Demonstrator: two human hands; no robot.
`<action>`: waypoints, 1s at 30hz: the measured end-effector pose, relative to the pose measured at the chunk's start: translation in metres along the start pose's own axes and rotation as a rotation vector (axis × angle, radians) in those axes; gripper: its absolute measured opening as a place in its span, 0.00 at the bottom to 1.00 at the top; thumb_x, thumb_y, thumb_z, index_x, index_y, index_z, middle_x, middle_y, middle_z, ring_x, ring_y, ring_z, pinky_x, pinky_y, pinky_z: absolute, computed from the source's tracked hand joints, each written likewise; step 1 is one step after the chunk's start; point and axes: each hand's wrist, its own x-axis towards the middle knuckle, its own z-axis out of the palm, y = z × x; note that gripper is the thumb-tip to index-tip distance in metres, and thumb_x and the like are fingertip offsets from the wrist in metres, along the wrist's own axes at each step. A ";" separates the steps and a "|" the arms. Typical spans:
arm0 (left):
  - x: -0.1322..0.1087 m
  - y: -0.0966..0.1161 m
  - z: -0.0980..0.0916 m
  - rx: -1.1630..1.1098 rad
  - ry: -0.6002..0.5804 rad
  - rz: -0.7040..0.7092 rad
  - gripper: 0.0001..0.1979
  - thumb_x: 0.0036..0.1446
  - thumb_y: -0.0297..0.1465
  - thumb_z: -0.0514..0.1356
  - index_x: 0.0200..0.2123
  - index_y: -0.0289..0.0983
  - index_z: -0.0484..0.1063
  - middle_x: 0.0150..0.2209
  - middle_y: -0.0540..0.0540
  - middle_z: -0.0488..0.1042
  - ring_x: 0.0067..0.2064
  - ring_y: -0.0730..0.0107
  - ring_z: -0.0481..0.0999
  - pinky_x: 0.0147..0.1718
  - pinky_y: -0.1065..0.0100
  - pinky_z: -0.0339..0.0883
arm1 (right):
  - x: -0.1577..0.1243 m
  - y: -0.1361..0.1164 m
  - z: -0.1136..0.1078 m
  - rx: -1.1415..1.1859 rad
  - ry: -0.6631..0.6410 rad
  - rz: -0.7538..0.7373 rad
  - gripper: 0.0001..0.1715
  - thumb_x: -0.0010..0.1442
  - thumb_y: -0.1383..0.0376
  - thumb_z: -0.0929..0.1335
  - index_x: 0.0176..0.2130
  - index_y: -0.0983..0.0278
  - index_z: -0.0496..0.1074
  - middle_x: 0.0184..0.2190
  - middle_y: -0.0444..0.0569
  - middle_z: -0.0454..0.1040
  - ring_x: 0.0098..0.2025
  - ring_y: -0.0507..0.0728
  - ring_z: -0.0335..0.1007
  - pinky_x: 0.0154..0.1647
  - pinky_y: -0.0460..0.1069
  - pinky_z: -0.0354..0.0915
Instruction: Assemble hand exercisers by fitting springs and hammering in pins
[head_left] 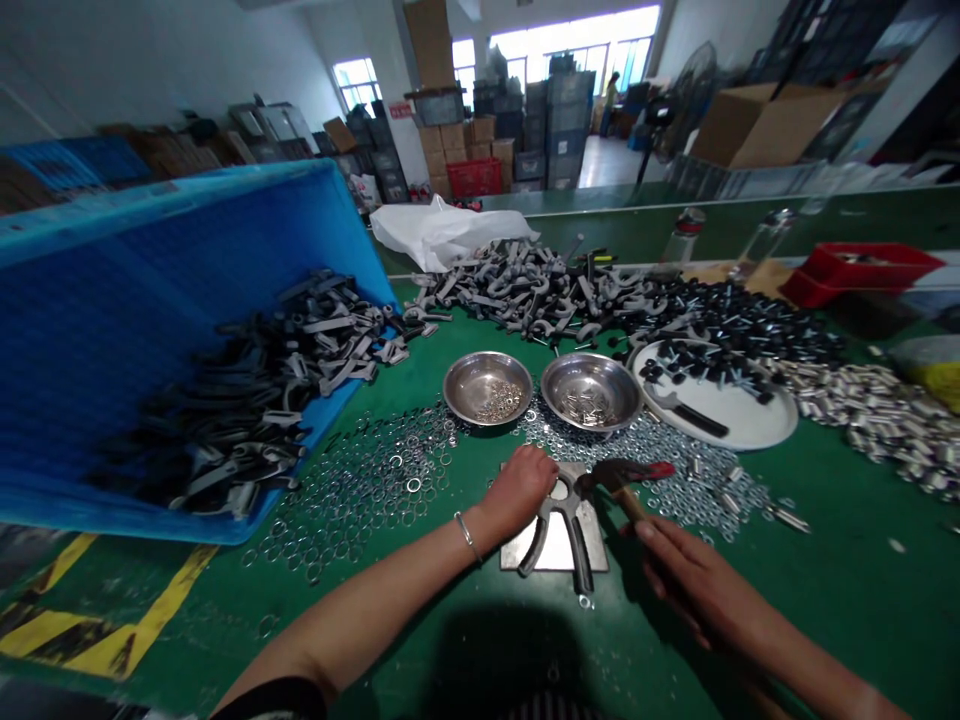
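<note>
Logged green workbench [405,660] first, spread across the whole near view. Tagged blue plastic crate [225,220] at left, loaded with dark-handled grey parts. Marked long heap of grey metal castings [525,290] toward the far side, then white oval dish [757,425] at right, bearing black-headed screws and one loose dark handle. Caught two shallow steel bowls side by side, left bowl [469,375] and right bowl [600,365], both with tiny metal bits inside. Noted flat metal plate [517,555] nearer, between the hands. Found right hand [690,565] wrapped around the wooden handle of a hammer [619,475], head just beside the plier head; couldn't tell touching or apart. Found left hand [525,480] closely bunched at the upper left of that head, hardly any gap between fingers; couldn't tell about anything pinched underneath. Placed two-handled plier-like tool [564,505] flat on the plate, dark handles splayed toward the wearer. Judged stiff, fairly heavy for such a size, hardly fragile, maybe slick on bare grey metal; best taken by the dark handles, or steadied at the head, fingertips clear of the hammer. Finished with loose thin rings [412,486] at left and small nuts at right.
</note>
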 end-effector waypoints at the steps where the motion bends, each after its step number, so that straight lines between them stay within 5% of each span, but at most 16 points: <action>1: -0.001 -0.001 0.002 -0.024 0.009 -0.023 0.08 0.68 0.29 0.53 0.38 0.33 0.71 0.36 0.42 0.72 0.41 0.60 0.69 0.43 0.59 0.65 | 0.003 -0.003 -0.001 -0.042 -0.006 -0.013 0.28 0.62 0.39 0.61 0.42 0.60 0.64 0.20 0.37 0.67 0.12 0.46 0.54 0.09 0.41 0.50; 6: -0.002 -0.001 -0.001 -0.023 -0.049 0.038 0.10 0.68 0.25 0.51 0.38 0.33 0.71 0.38 0.41 0.72 0.44 0.58 0.70 0.46 0.57 0.64 | 0.012 -0.016 -0.002 -0.174 -0.005 -0.064 0.27 0.64 0.40 0.59 0.39 0.59 0.65 0.21 0.39 0.69 0.12 0.49 0.56 0.10 0.44 0.53; 10: -0.004 -0.006 -0.014 -0.261 -0.030 -0.101 0.10 0.67 0.35 0.56 0.44 0.34 0.70 0.42 0.41 0.73 0.47 0.59 0.71 0.48 0.59 0.66 | 0.009 -0.038 -0.003 -0.300 0.054 -0.216 0.25 0.66 0.42 0.58 0.38 0.59 0.68 0.22 0.43 0.71 0.21 0.54 0.67 0.20 0.47 0.61; 14: -0.010 -0.040 -0.040 -0.329 0.176 -0.318 0.11 0.69 0.33 0.52 0.47 0.34 0.69 0.45 0.41 0.73 0.49 0.62 0.71 0.52 0.61 0.65 | 0.024 -0.050 -0.005 -0.515 0.141 -0.413 0.22 0.67 0.47 0.59 0.40 0.59 0.71 0.25 0.48 0.74 0.29 0.58 0.71 0.33 0.51 0.64; 16: -0.010 -0.068 -0.056 -0.219 0.153 -0.399 0.10 0.69 0.31 0.52 0.45 0.34 0.71 0.45 0.41 0.75 0.50 0.62 0.72 0.53 0.60 0.64 | 0.036 -0.048 -0.007 -0.562 0.110 -0.385 0.22 0.65 0.46 0.62 0.36 0.60 0.72 0.26 0.49 0.74 0.30 0.59 0.71 0.33 0.52 0.64; 18: -0.008 -0.097 -0.068 -0.104 0.048 -0.449 0.10 0.67 0.29 0.54 0.44 0.34 0.74 0.44 0.40 0.76 0.49 0.59 0.73 0.53 0.59 0.64 | 0.043 -0.044 -0.009 -0.480 0.039 -0.285 0.24 0.62 0.44 0.63 0.32 0.61 0.71 0.24 0.48 0.73 0.25 0.57 0.69 0.26 0.49 0.63; 22: 0.006 -0.139 -0.072 -0.043 -0.103 -0.472 0.09 0.63 0.25 0.56 0.41 0.33 0.77 0.44 0.38 0.78 0.50 0.57 0.75 0.53 0.58 0.64 | 0.033 -0.031 -0.006 -0.061 -0.088 -0.027 0.29 0.62 0.39 0.61 0.42 0.59 0.69 0.18 0.39 0.67 0.11 0.48 0.51 0.10 0.43 0.48; 27: 0.042 -0.155 -0.051 -0.076 -0.267 -0.474 0.06 0.61 0.27 0.62 0.41 0.34 0.77 0.45 0.39 0.77 0.50 0.59 0.75 0.54 0.56 0.66 | 0.020 0.009 0.014 0.260 0.122 -0.011 0.31 0.60 0.38 0.64 0.46 0.60 0.67 0.13 0.36 0.63 0.09 0.46 0.47 0.08 0.40 0.47; 30: 0.060 -0.155 -0.039 -0.115 -0.336 -0.513 0.15 0.64 0.36 0.61 0.50 0.34 0.72 0.50 0.41 0.74 0.49 0.61 0.75 0.49 0.54 0.72 | 0.022 0.037 0.022 0.334 0.176 -0.018 0.32 0.60 0.38 0.64 0.45 0.61 0.66 0.13 0.36 0.62 0.09 0.46 0.47 0.08 0.41 0.50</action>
